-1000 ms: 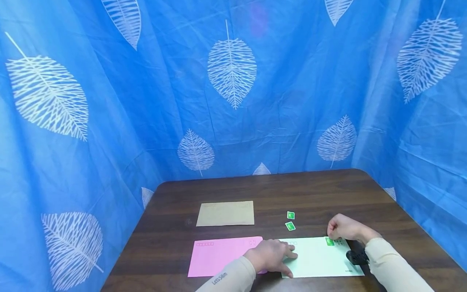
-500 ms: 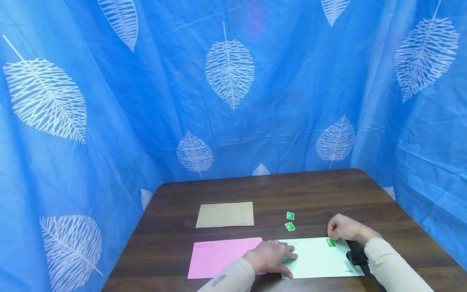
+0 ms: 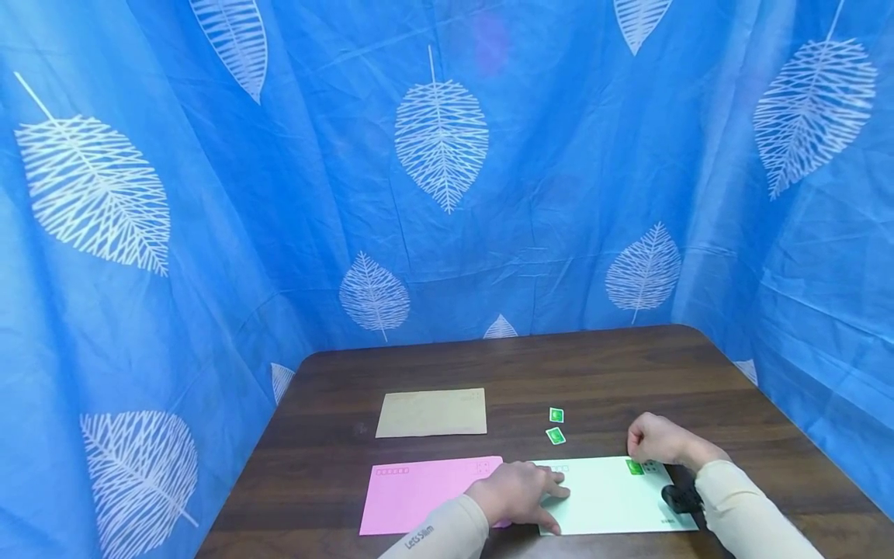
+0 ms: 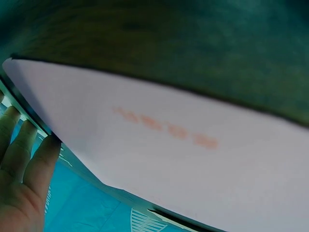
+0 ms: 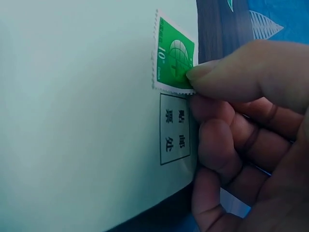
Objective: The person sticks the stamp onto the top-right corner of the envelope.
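Note:
My right hand [image 3: 660, 440] pinches a green postage stamp [image 5: 174, 55] by its edge between thumb and forefinger. In the right wrist view the stamp lies over the pale green envelope [image 5: 82, 116], just beside a printed stamp box [image 5: 175, 128]. The other fingers of that hand are curled at the envelope's border. My left hand [image 3: 517, 493], fingers spread, rests on the left end of the same envelope and covers the right edge of a pink envelope [image 3: 419, 497]. Red print on the pink envelope [image 4: 169, 159] appears blurred in the left wrist view.
Two more green stamps, a farther one [image 3: 556, 414] and a nearer one [image 3: 555, 435], lie beyond the pale green envelope. A tan envelope [image 3: 431, 413] lies farther back to the left. Blue leaf-patterned cloth [image 3: 447, 233] surrounds the brown table [image 3: 335, 388].
The stamp in my right hand has shifted very slightly to the right, nearer the printed box. My left hand has stayed in place.

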A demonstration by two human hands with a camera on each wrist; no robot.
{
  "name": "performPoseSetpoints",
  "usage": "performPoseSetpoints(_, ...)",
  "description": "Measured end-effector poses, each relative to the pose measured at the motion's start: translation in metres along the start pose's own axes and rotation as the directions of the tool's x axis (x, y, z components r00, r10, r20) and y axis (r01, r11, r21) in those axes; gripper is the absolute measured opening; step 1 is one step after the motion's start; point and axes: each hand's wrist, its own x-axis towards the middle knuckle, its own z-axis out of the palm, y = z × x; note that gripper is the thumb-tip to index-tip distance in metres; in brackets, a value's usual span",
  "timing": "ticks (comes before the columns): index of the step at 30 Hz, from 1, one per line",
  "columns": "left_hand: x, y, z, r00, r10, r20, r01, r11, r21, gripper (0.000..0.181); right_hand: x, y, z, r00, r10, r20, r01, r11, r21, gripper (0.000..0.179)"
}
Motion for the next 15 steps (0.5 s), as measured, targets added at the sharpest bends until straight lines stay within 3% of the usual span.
performPoseSetpoints(15, -0.0008, -0.0015, 0.0009, 1.000, 0.013, -0.004, -0.013, 1.000, -0.012, 0.060, -0.0026, 0.0027, 0.0006, 1.000, -0.023, -0.004, 0.023, 1.000, 0.011, 0.017)
